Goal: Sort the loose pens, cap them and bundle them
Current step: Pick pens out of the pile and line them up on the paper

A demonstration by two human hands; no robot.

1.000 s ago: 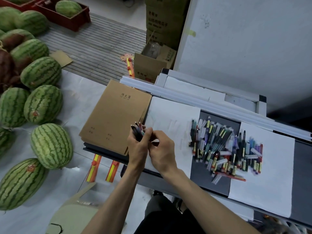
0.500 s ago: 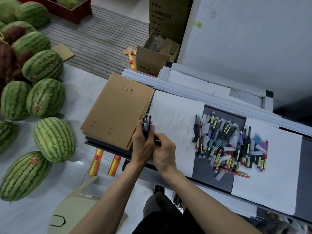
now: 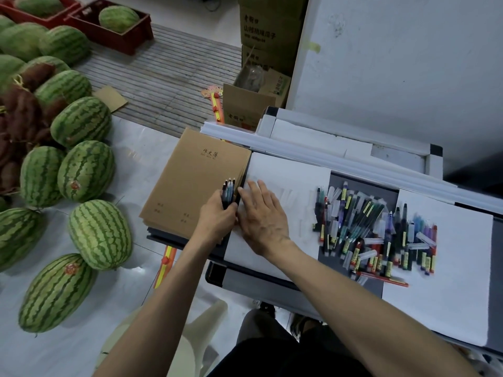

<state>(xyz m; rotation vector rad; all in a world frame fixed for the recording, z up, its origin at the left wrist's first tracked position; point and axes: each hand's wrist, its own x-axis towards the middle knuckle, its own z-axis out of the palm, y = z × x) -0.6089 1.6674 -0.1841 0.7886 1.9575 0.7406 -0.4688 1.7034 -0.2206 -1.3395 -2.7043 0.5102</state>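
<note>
Left hand [image 3: 217, 217]: fingers curled tight round a bunch of pens [image 3: 228, 193], a few dark and teal barrels, tips pointing to 12 o'clock. It holds them over the seam where the brown notebook stack [image 3: 196, 180] meets the white sheet [image 3: 288, 175]. Right hand [image 3: 262, 216] sits just at 3 o'clock of the left one, close against it at the thumb side; cannot tell if they touch. Its fingers are straight, slightly spread, palm down on the white sheet, holding nothing. Loose pen pile [image 3: 373, 229] is at 3 o'clock of the right hand, apart from it, on the dark table top [image 3: 337, 281] strip between the white sheet and a second white sheet [image 3: 449, 281]. The pile's right part spills onto that second sheet. The pile is mixed: dark, green, blue and purple barrels with yellow labels, clear caps [image 3: 367, 254] loose among them, most pens lying roughly 12-to-6. A red pencil-like stick [image 3: 386, 278] lies crosswise at the pile's 6 o'clock edge. The pile is blurred, so cannot count the pens or tell which are capped. Watermelons [image 3: 89, 170] lie on the floor at 9 o'clock of the frame. Red crates [image 3: 109, 31] holding more melons are at 11 o'clock. Cardboard boxes [image 3: 269, 28] are at 12 o'clock, with an open carton [image 3: 247, 104] just below them. The person's dark trousers [image 3: 272, 349] show at 6 o'clock.
</note>
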